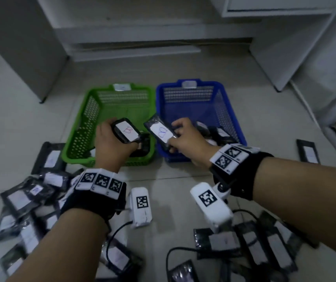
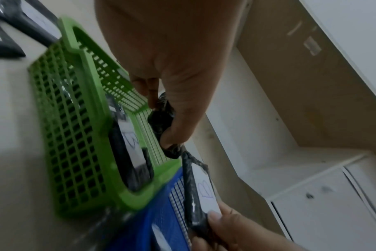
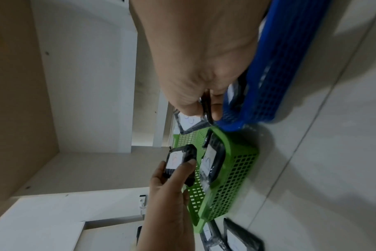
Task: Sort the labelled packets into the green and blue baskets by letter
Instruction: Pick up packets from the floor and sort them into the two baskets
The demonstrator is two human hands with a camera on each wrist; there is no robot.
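My left hand [image 1: 112,143] grips a black packet [image 1: 125,132] with a white label bearing a red B, held over the green basket [image 1: 81,127]. In the left wrist view its thumb and fingers [image 2: 176,135] pinch the crinkled packet [image 2: 161,118]. My right hand [image 1: 185,139] holds a second black packet [image 1: 160,131], labelled with a blue B, above the gap between the green basket and the blue basket [image 1: 232,119]. The right wrist view shows that packet [image 3: 189,122] pinched at its edge. Packets lie in both baskets.
Several loose black packets are heaped on the tiled floor at lower left [image 1: 24,200] and lower right [image 1: 264,245], one more to the right [image 1: 308,151]. White cabinets [image 1: 285,47] stand behind the baskets. Black cables [image 1: 175,253] trail from the wrist cameras.
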